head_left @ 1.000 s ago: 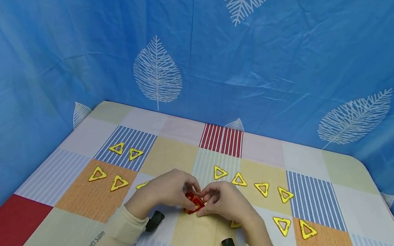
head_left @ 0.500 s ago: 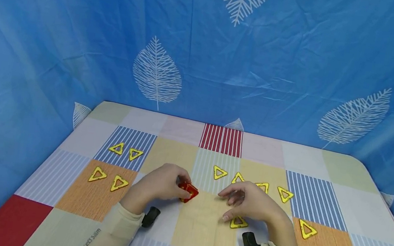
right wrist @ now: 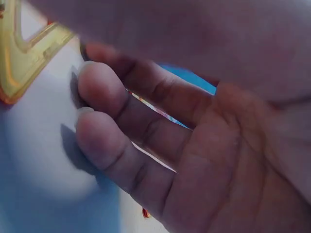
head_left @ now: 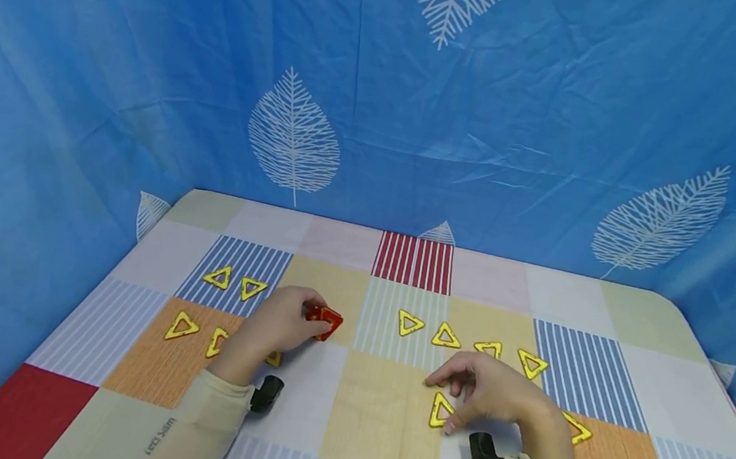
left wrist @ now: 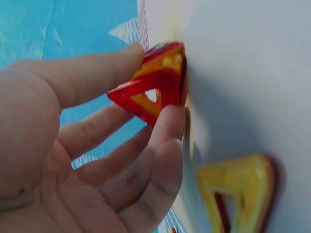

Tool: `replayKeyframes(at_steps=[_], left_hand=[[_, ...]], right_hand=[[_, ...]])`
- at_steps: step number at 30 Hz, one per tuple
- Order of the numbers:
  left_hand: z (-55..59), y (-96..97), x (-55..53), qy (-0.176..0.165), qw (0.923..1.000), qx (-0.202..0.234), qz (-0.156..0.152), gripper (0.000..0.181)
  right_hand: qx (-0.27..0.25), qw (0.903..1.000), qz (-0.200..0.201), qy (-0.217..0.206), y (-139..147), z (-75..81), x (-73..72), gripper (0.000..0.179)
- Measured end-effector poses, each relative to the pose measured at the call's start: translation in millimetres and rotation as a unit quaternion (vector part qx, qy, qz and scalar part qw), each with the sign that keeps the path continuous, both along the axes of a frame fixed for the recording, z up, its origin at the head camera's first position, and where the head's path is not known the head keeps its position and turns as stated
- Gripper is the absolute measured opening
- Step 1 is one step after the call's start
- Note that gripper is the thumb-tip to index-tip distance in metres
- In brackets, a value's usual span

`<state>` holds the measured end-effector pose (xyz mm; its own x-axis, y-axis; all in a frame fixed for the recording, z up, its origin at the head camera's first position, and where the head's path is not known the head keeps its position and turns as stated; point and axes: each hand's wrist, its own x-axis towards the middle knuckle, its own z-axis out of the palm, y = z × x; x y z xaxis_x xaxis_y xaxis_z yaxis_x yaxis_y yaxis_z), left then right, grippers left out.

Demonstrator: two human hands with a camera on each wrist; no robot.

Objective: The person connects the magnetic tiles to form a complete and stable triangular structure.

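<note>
Between its thumb and fingers my left hand pinches a small red piece built of triangular magnetic tiles, at the table's left middle. Up close in the left wrist view, the red tile piece has a triangular window and orange-looking parts behind its front face. My right hand hovers low over the table with bent, spread fingers. A yellow triangular tile lies between its thumb and index fingertips; whether they touch it I cannot tell. In the right wrist view, that hand's fingertips are close to the tabletop.
Yellow triangles lie flat at the left, such as one yellow tile, partly behind my left arm. Several more, including a yellow tile, form a row at the back right. A patchwork cloth covers the table; a blue curtain hangs behind.
Both hands were on the red tile piece. My right hand let go and moved right to a yellow tile, which has turned slightly. My left hand carried the red piece back and left.
</note>
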<state>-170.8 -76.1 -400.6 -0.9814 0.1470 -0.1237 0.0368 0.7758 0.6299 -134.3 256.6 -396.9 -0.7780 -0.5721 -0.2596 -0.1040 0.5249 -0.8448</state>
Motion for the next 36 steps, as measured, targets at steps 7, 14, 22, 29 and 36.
replayKeyframes(at_steps=[7,14,22,29,36], left_hand=[[-1.4,-7.4,-4.1,-0.002,0.9995,0.0,0.031,0.036],[-0.2,-7.9,-3.6,-0.003,0.9995,-0.005,0.029,0.036],[1.0,-7.4,-3.8,0.004,0.9996,-0.007,0.028,0.036],[2.5,-7.7,-4.0,0.0,0.9996,-0.005,0.028,0.036],[2.9,-8.3,-4.5,-0.005,0.9996,-0.005,0.028,0.036]], right_hand=[[0.031,0.9995,0.006,0.005,-5,-1.8,1.1,0.051],[0.05,0.9986,0.005,0.014,-9,-0.7,1.9,0.05],[0.047,0.9989,-0.004,0.008,-9,0.6,0.9,0.046],[0.055,0.9984,-0.007,0.004,-10,2.6,0.8,0.042],[0.053,0.9985,-0.003,0.013,-12,3.0,0.3,0.041]])
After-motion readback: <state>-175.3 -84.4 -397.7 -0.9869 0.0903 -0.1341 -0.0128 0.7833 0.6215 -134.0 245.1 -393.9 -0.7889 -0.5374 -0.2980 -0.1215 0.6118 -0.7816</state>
